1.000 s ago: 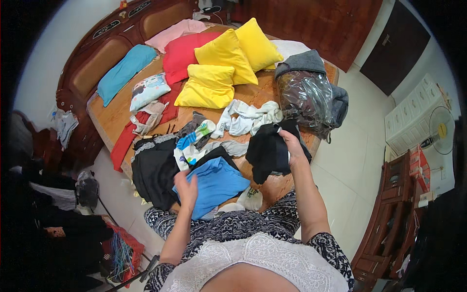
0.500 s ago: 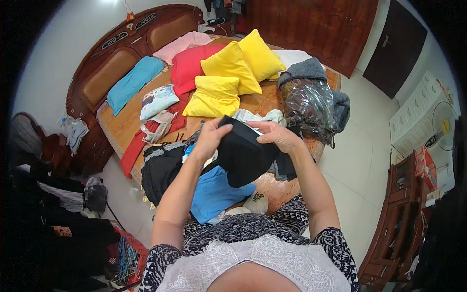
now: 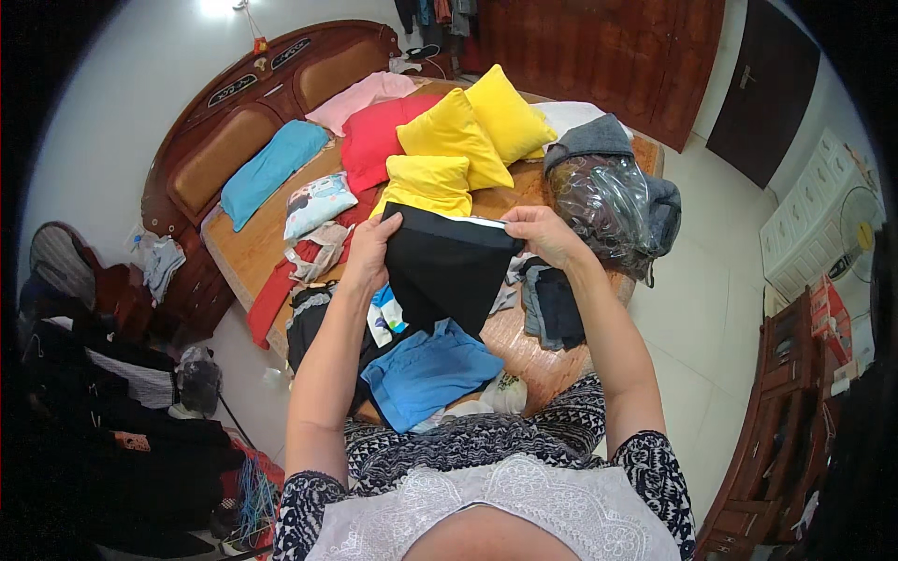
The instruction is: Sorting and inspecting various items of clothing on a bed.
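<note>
Stretched between my two hands is a pair of black shorts (image 3: 449, 266), its waistband at the top and its body hanging down. My left hand (image 3: 371, 251) grips one end of the waistband. The other end is pinched by my right hand (image 3: 543, 236), beside a white strip along the inner edge. Below the shorts lies a crumpled blue garment (image 3: 426, 374). Dark and grey folded clothes (image 3: 552, 304) lie on the bed under my right forearm. To the left, a black garment (image 3: 309, 323) is partly hidden by my left arm.
Across the wooden-slat bed (image 3: 248, 252) lie yellow cushions (image 3: 500, 112), a red pillow (image 3: 379, 140) and a blue pillow (image 3: 271, 173). A clear plastic bag of dark fabric (image 3: 603, 201) sits at the right edge. Dark clothes (image 3: 122, 449) hang at the lower left.
My hands have moved apart, pulling the bunched black shorts out flat with the waistband straight. The folded clothes to the right show more now, and the view has shifted slightly.
</note>
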Demonstrator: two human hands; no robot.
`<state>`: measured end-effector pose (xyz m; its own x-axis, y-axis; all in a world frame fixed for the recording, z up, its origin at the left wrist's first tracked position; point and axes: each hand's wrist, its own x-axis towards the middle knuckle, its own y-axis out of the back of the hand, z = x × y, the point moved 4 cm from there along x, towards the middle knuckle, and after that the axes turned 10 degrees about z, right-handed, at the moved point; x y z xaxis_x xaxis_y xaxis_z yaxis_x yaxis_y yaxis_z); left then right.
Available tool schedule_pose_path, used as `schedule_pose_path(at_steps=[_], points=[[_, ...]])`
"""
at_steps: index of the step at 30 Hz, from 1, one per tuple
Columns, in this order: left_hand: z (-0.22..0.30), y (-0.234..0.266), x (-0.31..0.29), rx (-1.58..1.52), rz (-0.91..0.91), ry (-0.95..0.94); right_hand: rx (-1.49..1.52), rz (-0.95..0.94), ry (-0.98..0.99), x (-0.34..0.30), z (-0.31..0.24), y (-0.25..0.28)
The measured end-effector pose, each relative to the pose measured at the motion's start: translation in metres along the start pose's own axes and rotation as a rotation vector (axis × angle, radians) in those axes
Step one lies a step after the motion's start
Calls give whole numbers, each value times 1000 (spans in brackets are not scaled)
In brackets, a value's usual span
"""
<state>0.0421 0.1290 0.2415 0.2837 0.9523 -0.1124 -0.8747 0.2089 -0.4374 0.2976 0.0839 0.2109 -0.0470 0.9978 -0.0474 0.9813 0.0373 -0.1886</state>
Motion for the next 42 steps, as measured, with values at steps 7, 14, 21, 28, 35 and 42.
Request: schedule_pose_path(at_steps=[7, 14, 21, 28, 35, 42], points=[[8, -6, 7, -17, 24, -157, -521, 385, 366, 9, -14, -18], [-17, -52, -22, 1017, 44, -771, 1, 75, 107, 5, -5, -89], [-20, -49, -38, 1095, 70, -1087, 96, 106, 302, 5, -6, -89], [-18, -46, -29, 455, 69, -466, 272, -32, 232, 15, 13, -79], [-20, -41, -22, 505, 60, -526, -26, -113, 309, 8, 3, -89], [12, -32, -16, 214, -90, -279, -478, 191, 761, 11, -19, -67]])
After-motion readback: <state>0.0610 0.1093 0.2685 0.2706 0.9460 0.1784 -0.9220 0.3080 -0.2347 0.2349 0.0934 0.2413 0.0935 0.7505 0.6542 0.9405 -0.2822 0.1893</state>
